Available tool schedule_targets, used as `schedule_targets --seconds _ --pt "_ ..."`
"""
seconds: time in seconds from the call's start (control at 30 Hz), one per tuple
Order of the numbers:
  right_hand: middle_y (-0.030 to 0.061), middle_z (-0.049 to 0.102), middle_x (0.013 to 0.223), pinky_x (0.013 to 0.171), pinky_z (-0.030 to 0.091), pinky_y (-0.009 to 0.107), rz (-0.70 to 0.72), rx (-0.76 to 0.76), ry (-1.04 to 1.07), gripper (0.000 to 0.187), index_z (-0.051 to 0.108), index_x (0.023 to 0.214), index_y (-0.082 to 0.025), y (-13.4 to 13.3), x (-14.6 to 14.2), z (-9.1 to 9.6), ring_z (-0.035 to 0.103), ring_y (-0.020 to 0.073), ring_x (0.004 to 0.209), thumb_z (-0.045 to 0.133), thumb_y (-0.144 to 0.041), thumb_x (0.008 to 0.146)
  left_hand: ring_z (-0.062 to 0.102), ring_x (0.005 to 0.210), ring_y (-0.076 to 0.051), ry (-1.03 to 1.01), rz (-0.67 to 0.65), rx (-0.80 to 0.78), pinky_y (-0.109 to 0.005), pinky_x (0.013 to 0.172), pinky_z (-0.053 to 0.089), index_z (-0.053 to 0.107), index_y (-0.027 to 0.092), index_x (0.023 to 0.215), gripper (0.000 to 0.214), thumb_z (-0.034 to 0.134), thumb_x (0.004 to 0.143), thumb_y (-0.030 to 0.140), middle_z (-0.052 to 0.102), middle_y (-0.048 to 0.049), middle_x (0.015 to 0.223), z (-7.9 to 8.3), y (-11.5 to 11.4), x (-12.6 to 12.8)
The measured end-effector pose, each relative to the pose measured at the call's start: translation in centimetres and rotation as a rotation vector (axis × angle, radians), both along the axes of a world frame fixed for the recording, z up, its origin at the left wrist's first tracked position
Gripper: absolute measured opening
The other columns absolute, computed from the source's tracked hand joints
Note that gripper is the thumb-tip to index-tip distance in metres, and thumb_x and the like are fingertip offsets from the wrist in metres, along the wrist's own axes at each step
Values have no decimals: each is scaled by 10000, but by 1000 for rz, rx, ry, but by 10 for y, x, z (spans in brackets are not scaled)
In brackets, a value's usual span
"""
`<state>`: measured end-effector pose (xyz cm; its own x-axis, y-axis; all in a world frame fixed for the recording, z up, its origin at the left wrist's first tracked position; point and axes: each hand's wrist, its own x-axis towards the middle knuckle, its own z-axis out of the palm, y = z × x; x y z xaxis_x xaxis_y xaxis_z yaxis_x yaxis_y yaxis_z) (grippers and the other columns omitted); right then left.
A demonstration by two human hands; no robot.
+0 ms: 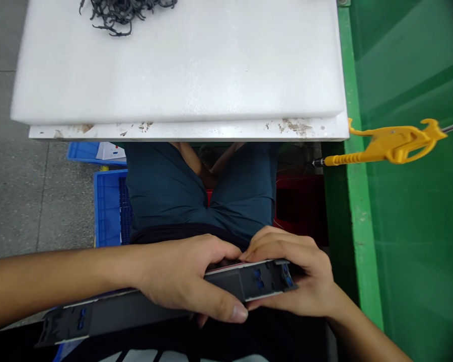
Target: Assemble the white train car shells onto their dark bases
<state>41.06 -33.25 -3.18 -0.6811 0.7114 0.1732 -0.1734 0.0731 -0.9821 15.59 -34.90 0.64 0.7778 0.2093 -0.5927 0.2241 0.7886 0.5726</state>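
A long dark grey plastic rail (136, 310) lies across my lap, with blue clips (258, 279) set in the end near my right hand and more blue clips (81, 319) in the far left end. My left hand (181, 276) grips the rail from above near its middle, thumb across the front face. My right hand (290, 271) wraps the rail's right end, fingers over the top edge. The rail's back edge shows a thin reddish line. Part of the rail is hidden under both hands.
Ahead lies a thick white plastic board (173, 65) with a tangle of dark cords (124, 12) on it. A yellow air blow gun (394, 146) hangs by a green panel (419, 211). Blue crates (109, 206) and a red crate (300, 201) stand below on a concrete floor (15, 151).
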Motion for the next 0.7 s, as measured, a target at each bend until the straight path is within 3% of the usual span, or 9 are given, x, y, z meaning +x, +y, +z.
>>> schedule_targets --seconds 0.17,0.4,0.5,0.6,0.7 --pt "105 819 972 785 607 394 -6 23 5 468 794 1124 -100 0 -1 1 764 227 855 1021 -212 730 653 660 -121 -47 38 -22 -179 594 542 710 239 1117 384 918 817 357 684 34 880 -3 -3 3" --pt "74 807 1003 807 595 370 15 -78 -5 474 779 1125 -157 0 -1 -1 741 214 902 1027 -221 726 633 679 -110 -125 91 -80 -192 624 570 690 224 1140 406 908 832 374 671 14 964 -13 -7 8" --pt "63 799 1043 836 594 358 19 -77 -25 526 763 1173 -186 1 0 0 737 213 936 1025 -198 717 632 715 -132 -127 105 -14 -222 644 567 699 227 1159 396 883 859 409 685 0 999 -13 -6 9" --pt "70 786 1111 899 599 367 4 -93 -35 612 741 1243 -202 1 0 1 738 232 1014 1026 -181 702 658 865 -191 -115 134 136 -285 776 571 736 235 1177 384 866 871 428 718 -24 1051 -11 -5 8" --pt "73 777 1128 917 596 363 -8 -107 -50 638 736 1270 -207 3 1 2 735 239 1038 1029 -213 703 666 964 -215 -138 153 149 -312 869 560 751 245 1199 384 868 872 410 735 -29 1108 -10 -4 9"
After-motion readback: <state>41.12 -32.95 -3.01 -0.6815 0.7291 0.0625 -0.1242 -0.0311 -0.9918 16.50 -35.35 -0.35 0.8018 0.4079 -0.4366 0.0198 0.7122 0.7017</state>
